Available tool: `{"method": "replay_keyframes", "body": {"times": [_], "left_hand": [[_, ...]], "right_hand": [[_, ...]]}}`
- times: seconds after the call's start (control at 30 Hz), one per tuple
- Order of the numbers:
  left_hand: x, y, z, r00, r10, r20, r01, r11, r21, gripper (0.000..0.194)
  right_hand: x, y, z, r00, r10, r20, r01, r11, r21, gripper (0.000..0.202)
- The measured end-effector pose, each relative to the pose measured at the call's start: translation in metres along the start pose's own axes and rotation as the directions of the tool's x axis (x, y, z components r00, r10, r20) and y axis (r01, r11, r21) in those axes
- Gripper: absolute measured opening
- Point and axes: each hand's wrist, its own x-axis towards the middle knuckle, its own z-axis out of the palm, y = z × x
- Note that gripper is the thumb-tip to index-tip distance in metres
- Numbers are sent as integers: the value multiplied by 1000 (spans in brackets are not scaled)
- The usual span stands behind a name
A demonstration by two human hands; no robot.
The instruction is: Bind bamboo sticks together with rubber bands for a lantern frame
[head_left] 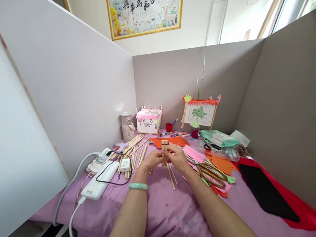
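Observation:
A short bundle of several wooden sticks [164, 144], with a dark band near its top, stands upright between my two hands. My left hand [152, 160] pinches it from the left, and my right hand [177, 157] closes on it from the right, the fingertips nearly meeting. Two loose sticks [172, 179] lie on the purple cloth [164, 208] just below the hands. Behind the bundle is an orange paper sheet [177, 141]. To the left spreads a pile of wooden sticks [134, 150]. Gold-handled scissors [212, 175] rest on coloured paper beside my right wrist.
A power bank [100, 180], a charger [125, 165] and cables lie left. At the back stand a jar [127, 128], a white-and-pink paper lantern [147, 124] and a red cup [169, 127]; a leaf-painted lantern [199, 113] hangs from wire. A black tablet [268, 192] lies right. Grey panels [171, 81] surround the table.

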Motion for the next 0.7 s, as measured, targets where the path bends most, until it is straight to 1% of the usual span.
{"method": "replay_keyframes", "body": {"times": [0.13, 0.2, 0.3, 0.4, 0.47, 0.53, 0.63, 0.67, 0.7], "left_hand": [[0, 2, 0, 999, -36, 17, 36, 999, 11, 30], [0, 3, 0, 999, -50, 9, 50, 999, 2, 29], [-3, 9, 1, 998, -60, 6, 60, 998, 4, 27], [-7, 17, 3, 998, -66, 17, 65, 997, 35, 28], [-8, 21, 6, 996, -90, 13, 90, 996, 25, 30], [-7, 22, 8, 993, -115, -7, 115, 993, -38, 32], [-5, 18, 12, 993, -110, -53, 102, 985, -140, 36], [-4, 16, 13, 992, -112, -56, 101, 981, -164, 37], [-3, 15, 14, 991, -119, -59, 107, 979, -176, 38]], "right_hand": [[-2, 2, 2, 995, 84, 47, -87, 995, 57, 23], [-2, 3, 2, 995, 93, 39, -95, 992, 77, 23], [-2, 6, -1, 993, 119, -16, -115, 979, 168, 25], [1, 10, -7, 961, 256, -105, -211, 923, 322, 28], [3, 12, -10, 932, 338, -130, -263, 879, 397, 32], [2, 13, -10, 935, 338, -108, -271, 877, 395, 35], [-1, 14, -3, 962, 271, -19, -252, 916, 311, 35], [-1, 15, -1, 961, 276, 11, -267, 916, 300, 35], [0, 16, 0, 954, 299, 13, -287, 904, 315, 35]]}}
